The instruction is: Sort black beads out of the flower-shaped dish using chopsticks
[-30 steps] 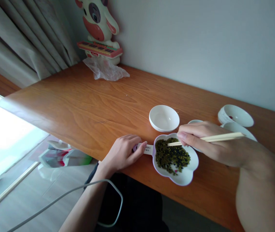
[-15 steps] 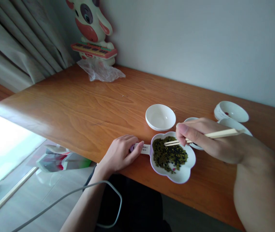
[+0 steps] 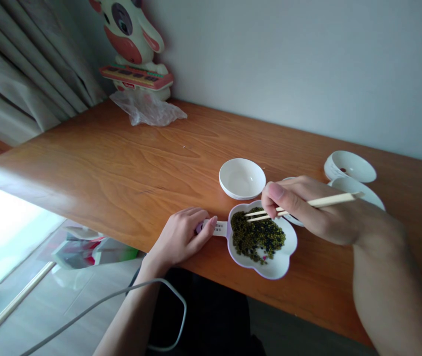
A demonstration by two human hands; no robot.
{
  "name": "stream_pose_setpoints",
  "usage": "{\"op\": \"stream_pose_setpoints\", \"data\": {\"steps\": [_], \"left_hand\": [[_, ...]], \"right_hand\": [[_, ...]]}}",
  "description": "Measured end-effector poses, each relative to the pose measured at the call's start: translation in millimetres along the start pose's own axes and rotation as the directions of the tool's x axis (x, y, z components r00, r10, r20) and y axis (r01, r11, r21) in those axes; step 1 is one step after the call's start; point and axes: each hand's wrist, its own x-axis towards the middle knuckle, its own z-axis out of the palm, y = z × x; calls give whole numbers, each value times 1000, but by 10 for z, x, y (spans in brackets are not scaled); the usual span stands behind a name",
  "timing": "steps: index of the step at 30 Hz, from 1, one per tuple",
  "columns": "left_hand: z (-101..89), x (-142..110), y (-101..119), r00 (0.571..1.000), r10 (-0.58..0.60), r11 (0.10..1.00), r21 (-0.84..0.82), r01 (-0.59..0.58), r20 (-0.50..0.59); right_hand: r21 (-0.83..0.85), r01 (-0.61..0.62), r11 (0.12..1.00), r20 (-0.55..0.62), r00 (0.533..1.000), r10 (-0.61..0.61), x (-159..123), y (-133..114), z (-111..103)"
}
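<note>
The right hand [image 3: 307, 210], in the centre right of the frame, is closed around a pair of wooden chopsticks [image 3: 300, 207], whose tips point left and hover over the upper left part of a heap of small dark green beans [image 3: 257, 236]. The beans lie in a white flower-shaped dish [image 3: 275, 264] near the lower centre of the frame, at the front edge of the wooden table [image 3: 121, 163]. The left hand [image 3: 181, 236], just left of the dish, rests on the table with its fingers curled over the dish's short handle [image 3: 218, 228], pinning it down.

Just above the dish stands an empty small white bowl [image 3: 242, 178]. More white bowls [image 3: 350, 167] sit behind the right hand, toward the right edge. In the upper left corner a cow-shaped toy [image 3: 129, 44] stands against the wall beside a curtain, with a crumpled clear plastic bag [image 3: 146, 108] at its base. A grey cable [image 3: 121, 296] loops below the table's edge.
</note>
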Motion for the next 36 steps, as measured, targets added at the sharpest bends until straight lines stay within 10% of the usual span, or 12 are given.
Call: {"op": "stream_pose_setpoints", "data": {"steps": [36], "left_hand": [[-8,-2,15,1000,-7,1000,-1,7,-13]], "right_hand": [[4,27,1000,-55,998,-26,56,-8,50]]}}
